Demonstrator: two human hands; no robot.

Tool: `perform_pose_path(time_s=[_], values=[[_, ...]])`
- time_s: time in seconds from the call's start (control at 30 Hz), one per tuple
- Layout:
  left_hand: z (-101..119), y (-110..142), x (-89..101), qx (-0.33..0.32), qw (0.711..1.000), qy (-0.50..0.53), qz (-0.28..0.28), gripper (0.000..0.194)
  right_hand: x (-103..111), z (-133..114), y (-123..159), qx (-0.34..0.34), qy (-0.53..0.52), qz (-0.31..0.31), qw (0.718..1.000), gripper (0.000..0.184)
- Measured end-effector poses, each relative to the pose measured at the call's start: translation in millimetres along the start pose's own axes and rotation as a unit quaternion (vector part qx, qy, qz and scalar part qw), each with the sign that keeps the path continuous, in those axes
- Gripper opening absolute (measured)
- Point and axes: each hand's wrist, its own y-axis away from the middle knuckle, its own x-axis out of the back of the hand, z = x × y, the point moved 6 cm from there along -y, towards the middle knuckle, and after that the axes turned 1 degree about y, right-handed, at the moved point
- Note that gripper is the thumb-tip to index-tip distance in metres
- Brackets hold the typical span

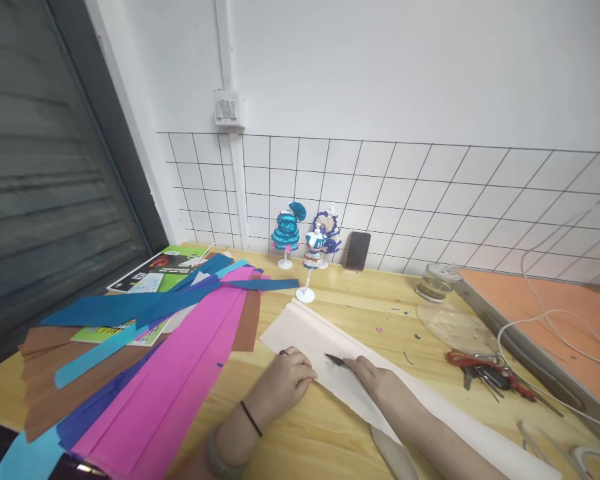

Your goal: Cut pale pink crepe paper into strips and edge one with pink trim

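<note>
A long sheet of cream crepe paper (340, 333) lies slantwise across the table in front of me. My left hand (291, 379) rests at its near edge, fingers curled together and pinching the paper there. In my right hand (373, 380) is a pair of scissors (335, 360), its dark pointed blades directed left over the sheet; the handles are hidden in my grip. Below my right forearm, a narrow pale strip (393, 453) hangs toward the near side.
Pink crepe paper (180, 373), with blue and brown strips, covers the left, partly over a green magazine (180, 260). Small dressed mannequins (285, 233) and a phone (357, 251) stand behind. Right are a glass jar (437, 281), keys (497, 379), a cable and an orange-topped board (545, 313).
</note>
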Motion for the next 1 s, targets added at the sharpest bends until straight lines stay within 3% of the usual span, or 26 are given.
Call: perform_pose_path(time_s=[0.47,0.83,1.0], values=[[1.8,-0.2,1.8,0.015,1.000,0.003,-0.006,0.017,-0.2,-17.3,-10.7,0.017,0.060,-0.006,0.998,0.049],[1.9,-0.2,2.5,0.023,1.000,0.006,-0.010,0.017,-2.6,-20.1,-9.5,0.045,0.121,0.025,0.991,0.050],[0.8,0.6,1.8,0.021,1.000,0.008,-0.008,0.016,-7.1,-17.1,-8.6,0.032,0.109,0.008,0.993,0.050]])
